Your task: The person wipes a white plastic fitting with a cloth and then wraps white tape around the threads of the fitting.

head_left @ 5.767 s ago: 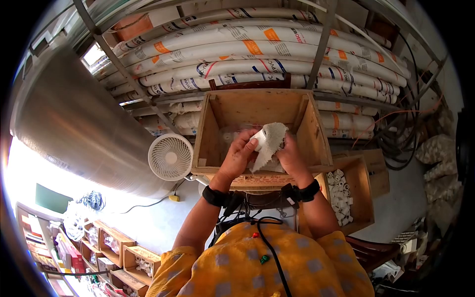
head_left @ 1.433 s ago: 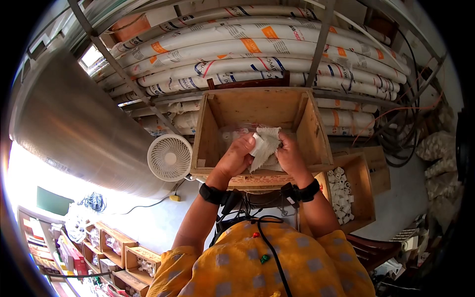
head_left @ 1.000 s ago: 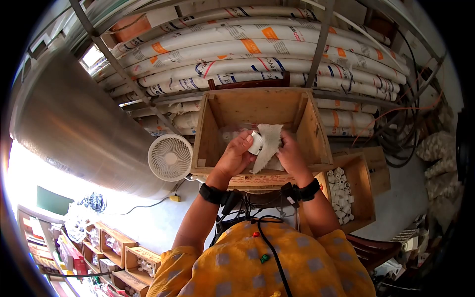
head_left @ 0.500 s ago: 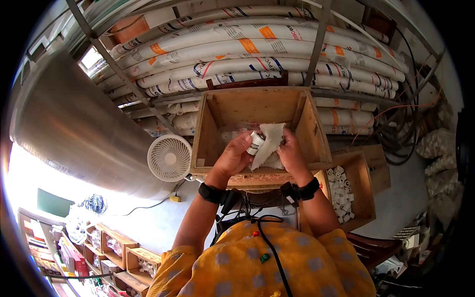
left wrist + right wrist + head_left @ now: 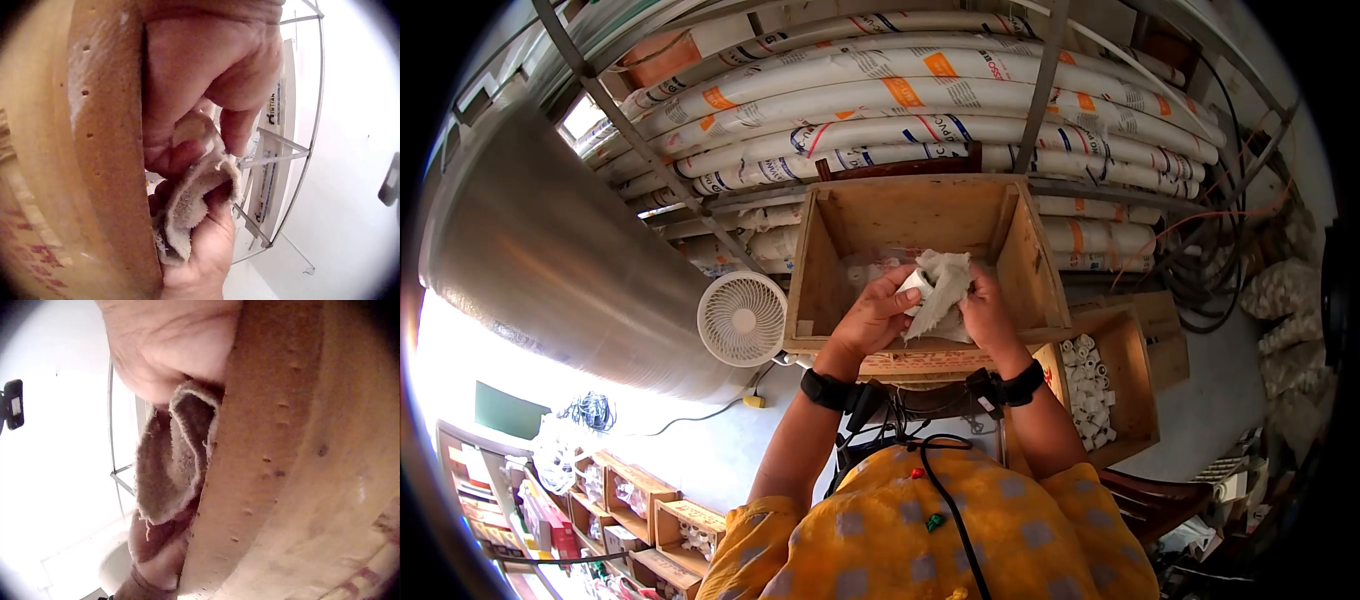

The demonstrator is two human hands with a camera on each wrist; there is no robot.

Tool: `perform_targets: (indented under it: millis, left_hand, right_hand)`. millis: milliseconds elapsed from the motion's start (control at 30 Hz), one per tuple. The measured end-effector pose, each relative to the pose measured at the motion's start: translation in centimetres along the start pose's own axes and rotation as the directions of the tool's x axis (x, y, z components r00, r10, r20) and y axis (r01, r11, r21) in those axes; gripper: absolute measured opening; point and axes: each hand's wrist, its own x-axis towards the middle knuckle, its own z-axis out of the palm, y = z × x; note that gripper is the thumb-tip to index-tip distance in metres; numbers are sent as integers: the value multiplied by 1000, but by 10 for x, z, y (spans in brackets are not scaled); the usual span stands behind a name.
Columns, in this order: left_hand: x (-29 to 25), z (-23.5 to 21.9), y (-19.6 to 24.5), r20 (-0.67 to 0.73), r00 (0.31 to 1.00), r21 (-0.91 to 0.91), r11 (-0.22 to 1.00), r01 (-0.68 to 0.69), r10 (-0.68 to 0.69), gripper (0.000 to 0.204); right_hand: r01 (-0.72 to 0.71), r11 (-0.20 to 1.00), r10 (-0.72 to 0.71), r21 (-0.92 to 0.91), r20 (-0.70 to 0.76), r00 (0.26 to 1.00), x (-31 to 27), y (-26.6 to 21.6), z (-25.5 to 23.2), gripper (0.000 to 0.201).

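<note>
Over the open wooden box (image 5: 915, 215), my left hand (image 5: 876, 314) grips a short white plastic pipe fitting (image 5: 913, 289) between thumb and fingers. My right hand (image 5: 988, 314) pinches a ragged, pale cloth (image 5: 946, 288) whose folds lie against the fitting's right side. A pointed corner of this rag hangs down between the hands. In the left wrist view the fitting (image 5: 192, 129) shows partly behind the fingers, with the bunched cloth (image 5: 181, 219) beneath it. The right wrist view has the rag (image 5: 164, 472) draped below the right hand (image 5: 169, 353), its curled fingertips hidden.
Clear plastic bags (image 5: 868, 268) lie inside the box. At left stands a white fan (image 5: 743, 308); at right, a second wooden box (image 5: 1138, 385) holds several white fittings (image 5: 1086, 390). Long wrapped pipes (image 5: 870, 97) fill the metal rack behind.
The fitting has turned in my left hand, so dark markings seen half a second ago no longer show. The cloth went from spread flat to bunched against it. Both arms stay nearly in place.
</note>
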Motion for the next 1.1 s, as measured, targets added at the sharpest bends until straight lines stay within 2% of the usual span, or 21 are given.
perform_targets:
  millis: [133,233,333,433,533,633,700,900,1000,1100]
  left_hand:
    - [0,-1,-3,-21,1000,1,1000,-10,10,45]
    - [-1,-2,-2,-44,999,7,1000,0,0,45]
    - [-1,-6,-4,-59,998,40,999,0,3,43]
    - [2,-10,-11,-82,996,93,996,-15,22,41]
    - [1,-8,-11,-72,997,125,992,-20,29,40]
    - [1,-5,-10,-51,998,155,987,-34,43,40]
    - [1,-6,-10,-52,998,162,987,-22,31,41]
    - [0,-10,-12,-102,993,65,997,-45,52,41]
    - [1,-16,-12,-69,995,-54,996,-72,68,41]
    - [0,-12,-9,-57,992,-17,993,-114,113,38]
  right_hand:
    - [-51,993,60,111,-81,995,-1,-2,0,28]
    - [-26,980,31,-198,26,999,0,-26,4,29]
    - [-54,991,58,-124,29,998,2,-19,6,28]
    - [-81,996,78,39,79,994,4,-18,4,27]
    - [-83,994,82,66,23,996,4,-12,3,26]
    - [-86,980,82,180,32,996,5,-9,4,24]
    - [-112,974,109,195,26,994,4,-3,0,24]
    - [-166,942,165,291,28,986,4,0,-1,27]
    - [-185,938,178,293,50,983,5,-9,1,30]
    - [-211,924,201,318,63,978,5,-10,2,33]
